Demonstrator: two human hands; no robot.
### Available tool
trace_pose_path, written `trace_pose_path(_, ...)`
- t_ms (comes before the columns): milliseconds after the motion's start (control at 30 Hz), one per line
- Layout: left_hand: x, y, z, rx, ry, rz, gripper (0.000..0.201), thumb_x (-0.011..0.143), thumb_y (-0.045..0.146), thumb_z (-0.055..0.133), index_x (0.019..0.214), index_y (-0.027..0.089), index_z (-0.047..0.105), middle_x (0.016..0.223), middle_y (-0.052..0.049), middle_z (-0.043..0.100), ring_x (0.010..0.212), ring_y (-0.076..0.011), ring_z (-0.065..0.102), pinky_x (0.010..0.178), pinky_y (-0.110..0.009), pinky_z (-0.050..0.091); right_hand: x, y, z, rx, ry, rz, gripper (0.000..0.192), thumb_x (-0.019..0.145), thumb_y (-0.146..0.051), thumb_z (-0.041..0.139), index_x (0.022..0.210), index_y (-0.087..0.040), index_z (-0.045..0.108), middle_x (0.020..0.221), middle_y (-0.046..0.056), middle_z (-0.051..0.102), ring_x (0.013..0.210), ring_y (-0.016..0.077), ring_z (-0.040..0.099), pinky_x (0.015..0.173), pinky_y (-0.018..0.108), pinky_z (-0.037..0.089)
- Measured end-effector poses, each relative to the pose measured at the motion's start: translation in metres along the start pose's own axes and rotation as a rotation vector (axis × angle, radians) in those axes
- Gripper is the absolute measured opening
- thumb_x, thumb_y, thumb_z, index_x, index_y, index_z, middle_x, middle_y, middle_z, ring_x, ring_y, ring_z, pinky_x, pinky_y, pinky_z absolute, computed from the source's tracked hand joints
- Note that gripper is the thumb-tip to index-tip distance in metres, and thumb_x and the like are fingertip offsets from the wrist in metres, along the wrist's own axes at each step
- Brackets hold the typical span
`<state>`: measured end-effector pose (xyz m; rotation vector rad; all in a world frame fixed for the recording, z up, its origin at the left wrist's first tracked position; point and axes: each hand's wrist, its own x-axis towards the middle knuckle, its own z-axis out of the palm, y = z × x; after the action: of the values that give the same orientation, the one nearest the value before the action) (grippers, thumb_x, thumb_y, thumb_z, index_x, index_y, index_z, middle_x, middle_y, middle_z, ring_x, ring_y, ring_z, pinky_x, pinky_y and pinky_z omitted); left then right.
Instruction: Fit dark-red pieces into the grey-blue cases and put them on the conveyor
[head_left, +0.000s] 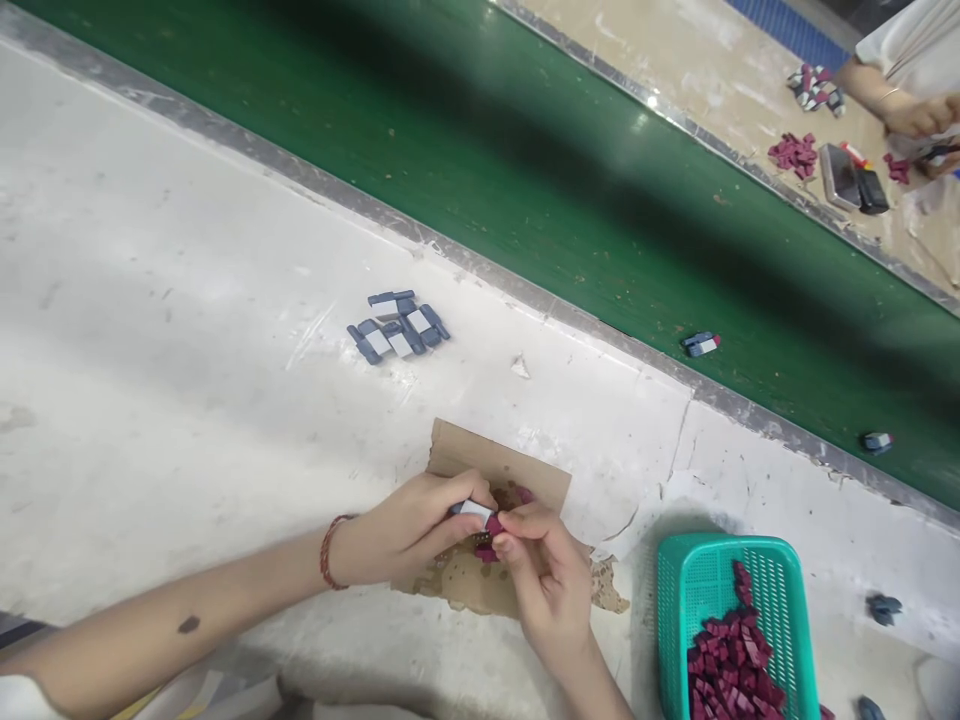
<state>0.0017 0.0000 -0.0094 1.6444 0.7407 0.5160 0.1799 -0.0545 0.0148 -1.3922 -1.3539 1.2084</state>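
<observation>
My left hand [409,525] grips a small grey-and-white part [471,509] over a piece of brown cardboard [491,462]. My right hand [547,575] pinches a small dark red piece [494,524] against the end of that part. A few more dark red pieces [517,495] lie on the cardboard, partly hidden by my fingers. A cluster of several grey-and-white parts [397,327] lies on the white table, farther back and to the left.
A teal basket [679,600] with many dark red pieces stands at my right. A green conveyor belt [525,170] runs diagonally behind, carrying two finished parts [701,344]. Across it, another person's hand [915,115] works beside red pieces and a dark box [851,178].
</observation>
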Motion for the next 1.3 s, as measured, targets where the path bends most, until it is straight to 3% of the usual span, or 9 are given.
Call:
trace_pose_path(333,0.002,0.016,0.007,0.006,0.008,-0.061,0.046,0.099,0.055,0.022,0.079,0.021,0.044,0.07,-0.001,0.059,0.059,-0.0153,0.053,0.056,-0.026,0.04,-0.005,-0.006,-0.004,-0.087,0.007,0.01,0.015,0.093,-0.029,0.053,0.09,-0.021,0.066,0.08,0.004,0.073,0.071,0.0178,0.069,0.065,0.026,0.057)
trace_pose_path(467,0.013,0.032,0.003,0.012,-0.059,-0.046,0.04,0.098,0.049,0.028,0.082,0.02,0.049,0.068,-0.001,0.062,0.06,-0.0163,0.058,0.057,-0.025,0.044,-0.009,-0.008,-0.008,-0.13,0.073,-0.051,0.015,0.093,-0.029,0.054,0.094,-0.021,0.067,0.081,0.003,0.073,0.071,0.0171,0.069,0.065,0.025,0.056)
trace_pose_path(567,0.035,0.044,-0.016,0.118,-0.067,-0.005,0.031,0.096,0.042,0.039,0.101,0.019,0.058,0.091,-0.006,0.071,0.081,-0.0201,0.066,0.073,-0.028,0.051,-0.016,-0.017,-0.024,-0.241,0.191,-0.143,0.018,0.092,-0.028,0.055,0.106,-0.024,0.066,0.092,0.004,0.072,0.079,0.0188,0.068,0.07,0.027,0.056)
trace_pose_path(633,0.06,0.047,-0.037,0.239,0.031,0.036,0.034,0.095,0.042,0.041,0.111,0.02,0.059,0.113,-0.009,0.069,0.103,-0.0232,0.065,0.087,-0.03,0.05,-0.022,-0.031,-0.046,-0.345,0.36,-0.206,0.021,0.092,-0.028,0.056,0.11,-0.025,0.065,0.1,0.006,0.071,0.082,0.0199,0.066,0.071,0.029,0.055)
trace_pose_path(733,0.11,0.042,-0.076,0.511,0.239,0.039,0.044,0.091,0.05,0.041,0.115,0.019,0.06,0.122,-0.01,0.067,0.112,-0.0261,0.062,0.094,-0.031,0.049,-0.027,-0.067,-0.094,-0.507,0.654,-0.3,0.017,0.091,-0.028,0.057,0.106,-0.024,0.066,0.104,0.008,0.068,0.083,0.0215,0.064,0.073,0.033,0.053)
trace_pose_path(833,0.157,0.034,-0.111,0.62,0.339,0.042,0.041,0.086,0.045,0.044,0.108,0.016,0.064,0.118,-0.014,0.069,0.109,-0.0317,0.063,0.094,-0.037,0.049,-0.02,-0.121,-0.146,-0.672,0.88,-0.476,0.017,0.09,-0.033,0.057,0.103,-0.024,0.065,0.102,0.008,0.066,0.088,0.0241,0.061,0.079,0.039,0.05)
trace_pose_path(967,0.183,0.023,-0.133,0.703,0.431,0.005,0.036,0.08,0.035,0.045,0.1,0.013,0.066,0.107,-0.019,0.071,0.104,-0.0379,0.065,0.089,-0.045,0.05,0.018,-0.208,-0.187,-0.743,1.079,-0.751,0.022,0.089,-0.037,0.054,0.104,-0.022,0.06,0.108,0.009,0.062,0.103,0.0268,0.058,0.087,0.043,0.046)
trace_pose_path(1133,0.177,0.011,-0.127,0.741,0.492,0.019,0.042,0.077,0.029,0.046,0.11,0.012,0.064,0.113,-0.02,0.068,0.107,-0.0367,0.064,0.095,-0.047,0.048,0.096,-0.311,-0.183,-1.005,1.068,-0.858,0.042,0.092,-0.05,0.047,0.121,-0.02,0.05,0.122,0.013,0.056,0.117,0.0295,0.051,0.096,0.049,0.04)
trace_pose_path(1300,0.157,0.009,-0.123,0.729,0.476,0.084,0.042,0.081,0.033,0.043,0.112,0.014,0.065,0.114,-0.016,0.069,0.108,-0.0322,0.065,0.094,-0.044,0.051,0.155,-0.364,-0.164,-1.21,0.996,-0.567,0.052,0.088,-0.058,0.05,0.112,-0.012,0.054,0.109,0.017,0.06,0.114,0.038,0.047,0.094,0.058,0.036)
